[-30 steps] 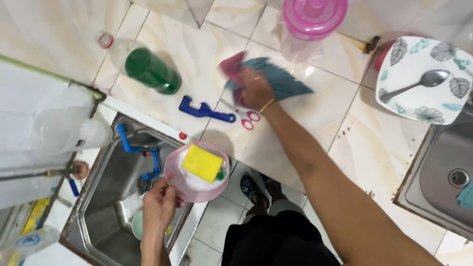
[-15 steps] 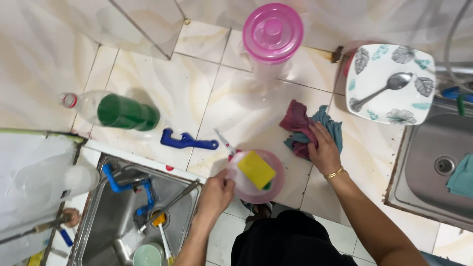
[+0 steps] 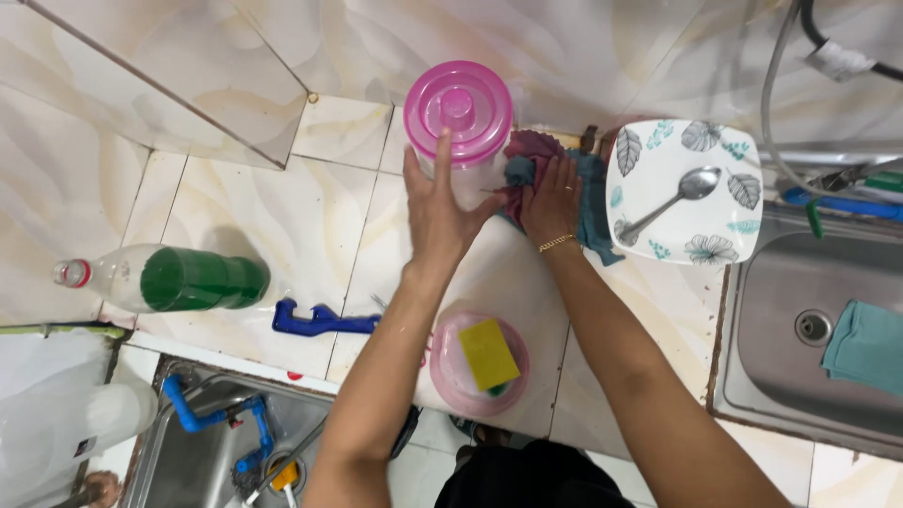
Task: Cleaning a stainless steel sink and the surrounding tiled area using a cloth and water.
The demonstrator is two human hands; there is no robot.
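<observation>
Nearest me, below my hands, a pink bowl with a yellow sponge sits on the bench. My left hand is spread open against the clear jug with the pink lid. Just beside it, my right hand presses flat on a cloth, gripping nothing. Right of that hand lies a plate with a spoon.

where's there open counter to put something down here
The widest bare tiles lie between the bottle, the blue tool and the jug, running back to the wall. A smaller patch sits right of the pink bowl, below the plate. It is crowded at the back, where the left hand, right hand and cloth bunch together.
</observation>
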